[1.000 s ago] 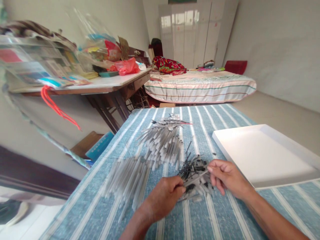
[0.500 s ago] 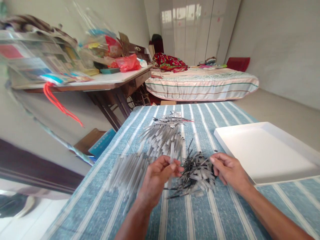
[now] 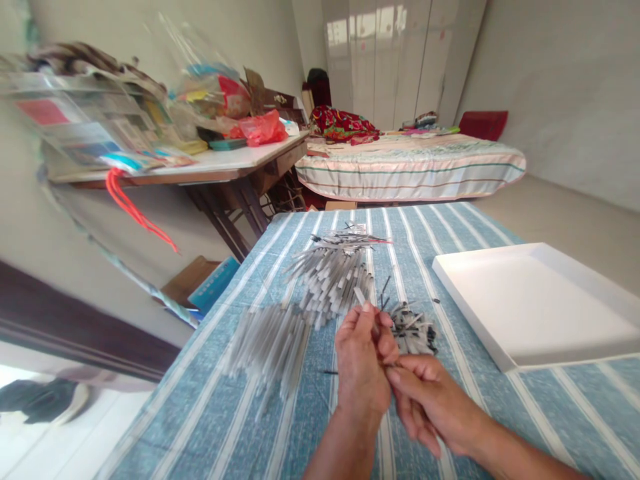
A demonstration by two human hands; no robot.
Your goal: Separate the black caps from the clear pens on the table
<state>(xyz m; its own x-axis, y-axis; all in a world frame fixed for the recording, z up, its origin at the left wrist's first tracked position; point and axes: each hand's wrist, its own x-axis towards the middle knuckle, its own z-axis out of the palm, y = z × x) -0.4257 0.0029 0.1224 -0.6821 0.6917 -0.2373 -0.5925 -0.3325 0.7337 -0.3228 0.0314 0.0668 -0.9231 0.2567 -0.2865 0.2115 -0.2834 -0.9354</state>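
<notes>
My left hand [image 3: 361,360] is raised over the blue striped tablecloth [image 3: 210,413] with its fingers pinched round a clear plastic tube [image 3: 361,298] that sticks up past the fingertips. My right hand [image 3: 425,400] is pressed against the left one, fingers curled at the tube's lower end. Just behind the hands lies a small heap of black and clear parts [image 3: 413,328]. A large pile of clear tubes [image 3: 333,277] lies further back. Another batch of tubes [image 3: 270,343] lies to the left.
A white shallow tray [image 3: 530,303] sits on the table's right side. Beyond the table stand a cluttered desk [image 3: 200,163] on the left, a bed [image 3: 410,167] at the back and white wardrobes [image 3: 395,60].
My left hand has lifted a tube from the table. My right hand left the heap of black parts and came in against the left hand. The view shifted slightly right.
</notes>
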